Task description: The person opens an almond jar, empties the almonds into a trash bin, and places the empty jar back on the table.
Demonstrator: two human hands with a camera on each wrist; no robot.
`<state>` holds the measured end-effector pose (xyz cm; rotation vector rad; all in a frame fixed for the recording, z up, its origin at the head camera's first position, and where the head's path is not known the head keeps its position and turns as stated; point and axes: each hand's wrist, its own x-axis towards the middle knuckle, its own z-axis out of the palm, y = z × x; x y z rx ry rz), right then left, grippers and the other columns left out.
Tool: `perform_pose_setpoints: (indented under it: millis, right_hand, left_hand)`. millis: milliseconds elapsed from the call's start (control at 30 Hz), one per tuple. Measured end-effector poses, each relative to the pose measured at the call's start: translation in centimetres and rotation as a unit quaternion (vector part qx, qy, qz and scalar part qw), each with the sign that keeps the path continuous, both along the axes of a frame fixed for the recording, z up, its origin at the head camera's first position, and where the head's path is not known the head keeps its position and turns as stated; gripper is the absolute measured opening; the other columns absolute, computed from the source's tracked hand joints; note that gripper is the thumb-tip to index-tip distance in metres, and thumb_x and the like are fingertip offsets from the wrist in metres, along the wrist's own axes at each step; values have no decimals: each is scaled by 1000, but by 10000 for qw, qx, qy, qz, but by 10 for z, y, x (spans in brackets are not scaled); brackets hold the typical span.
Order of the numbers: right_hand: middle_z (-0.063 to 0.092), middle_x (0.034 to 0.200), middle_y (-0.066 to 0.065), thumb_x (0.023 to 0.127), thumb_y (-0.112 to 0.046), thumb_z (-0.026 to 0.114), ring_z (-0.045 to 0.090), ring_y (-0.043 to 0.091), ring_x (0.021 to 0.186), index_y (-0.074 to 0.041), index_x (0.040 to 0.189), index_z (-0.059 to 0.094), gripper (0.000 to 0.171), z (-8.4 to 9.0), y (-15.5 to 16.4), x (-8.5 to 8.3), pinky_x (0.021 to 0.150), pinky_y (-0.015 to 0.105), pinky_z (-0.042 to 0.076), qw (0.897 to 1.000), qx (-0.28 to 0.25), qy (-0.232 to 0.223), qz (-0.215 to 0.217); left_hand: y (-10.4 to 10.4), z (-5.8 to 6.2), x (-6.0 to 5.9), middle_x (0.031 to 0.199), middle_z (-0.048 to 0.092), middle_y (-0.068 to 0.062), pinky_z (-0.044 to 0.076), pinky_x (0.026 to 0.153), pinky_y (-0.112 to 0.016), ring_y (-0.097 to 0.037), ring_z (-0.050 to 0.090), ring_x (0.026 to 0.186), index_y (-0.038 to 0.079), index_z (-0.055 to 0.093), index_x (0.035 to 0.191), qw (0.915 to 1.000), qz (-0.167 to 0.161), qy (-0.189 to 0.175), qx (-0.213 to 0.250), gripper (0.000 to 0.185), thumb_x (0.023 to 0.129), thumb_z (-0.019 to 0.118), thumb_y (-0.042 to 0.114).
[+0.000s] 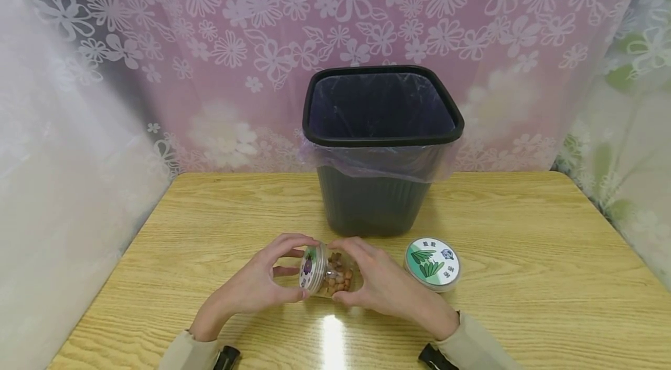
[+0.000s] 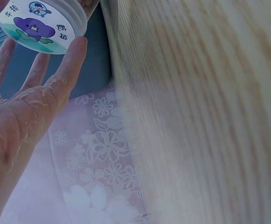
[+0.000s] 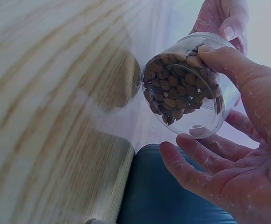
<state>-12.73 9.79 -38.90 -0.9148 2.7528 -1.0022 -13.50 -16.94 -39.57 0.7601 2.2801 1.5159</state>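
Note:
A clear plastic jar (image 1: 337,287) of brown nuts (image 3: 173,91) lies tilted on its side between the two hands. Its lid (image 1: 310,268) points left and carries a white label with a purple vegetable picture (image 2: 35,28). Thumb and fingertips of the left hand (image 1: 257,282) hold the lid by its rim. The right hand (image 1: 388,282) grips the jar's body, thumb on one side and fingers on the other. Through the jar's bottom, the right wrist view shows almond-like nuts. Whether the jar touches the table cannot be told.
A second round container (image 1: 432,264), its white lid printed with green vegetables, stands just right of the right hand. Behind the hands is a dark bin (image 1: 374,201) lined with a thin bag. A flowered curtain (image 1: 236,67) hangs behind the wooden table (image 1: 524,230).

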Motion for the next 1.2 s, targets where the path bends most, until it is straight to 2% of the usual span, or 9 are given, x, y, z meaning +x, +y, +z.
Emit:
perform_pose_setpoints:
  millis: [233,533,900,1200]
  right_hand:
    - [59,143,3,80,-34,88,61,25,130,-20,145,51,76,0,0,0,106,46,53,10000,6,17,-8]
    - [59,143,3,79,-33,88,61,26,131,-20,145,51,76,0,0,0,106,46,53,10000,-14,34,-6]
    - [60,142,3,79,-33,88,61,24,129,-20,144,52,76,-1,0,0,105,46,54,10000,-17,61,0]
    - [60,142,3,79,-33,88,61,23,129,-19,144,52,76,0,0,0,105,45,54,9999,0,117,23]
  left_hand:
    - [1,1,1,149,44,6,54,105,-44,-33,51,135,35,51,145,9999,42,-87,30,73,83,84,15]
    - [0,1,2,150,45,0,57,100,-42,-36,54,132,36,50,147,9998,146,-121,-77,71,86,84,24]
    - [0,1,1,151,45,-2,58,95,-32,-36,55,130,27,48,150,9991,222,-337,-135,72,87,83,26]
    - [0,2,1,155,43,-2,58,94,-28,-35,55,130,28,48,150,9981,298,-512,-139,71,88,82,27]
